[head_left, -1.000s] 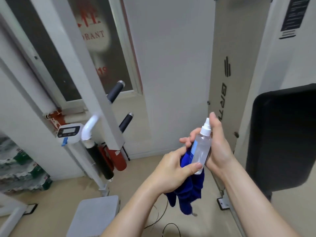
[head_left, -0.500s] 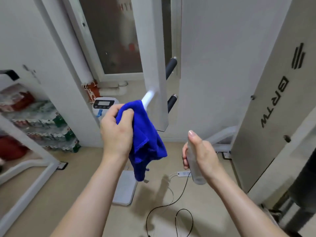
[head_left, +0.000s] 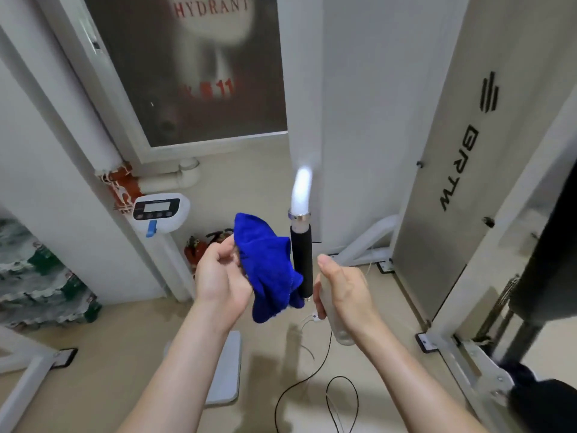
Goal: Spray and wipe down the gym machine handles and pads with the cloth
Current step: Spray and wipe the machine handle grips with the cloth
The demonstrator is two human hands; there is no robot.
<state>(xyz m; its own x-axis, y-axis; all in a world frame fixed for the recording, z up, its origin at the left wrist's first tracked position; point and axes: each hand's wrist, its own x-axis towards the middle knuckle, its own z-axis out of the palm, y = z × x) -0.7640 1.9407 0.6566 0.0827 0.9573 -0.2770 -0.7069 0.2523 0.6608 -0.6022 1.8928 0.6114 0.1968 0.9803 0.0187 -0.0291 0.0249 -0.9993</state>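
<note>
The two hands are apart, and the handle (head_left: 301,260) of the machine stands between them. The handle is a black foam grip. Its long axis is almost vertical: the upper end points up and away from the person, and the lower end, with a small metal cap, points to the floor. A metal ring (head_left: 298,216) closes the upper end, and above it a white tube (head_left: 301,190) rises and curves a little to the right.

The left hand (head_left: 221,276) pinches the blue cloth (head_left: 265,267) between the thumb and the curled fingers. The cloth is bunched and hangs down to the right of this hand. Its right edge lies against the left side of the handle and covers the lower part of it. Whether the cloth presses on the grip, I cannot tell.

The right hand (head_left: 343,290) is just beside the handle on its right, with the fingers wrapped around the spray bottle (head_left: 338,326). The bottle is tilted: its base points down and toward the person, below the hand. Its nozzle end is hidden behind the hand, where the thumb points up.

Beyond the left hand stand a scale (head_left: 159,210) with a display and a red fire extinguisher (head_left: 196,250). Under the right hand a black cable (head_left: 312,385) lies looped on the floor. To the right of the right hand stands a grey panel (head_left: 452,229) with black letters.
</note>
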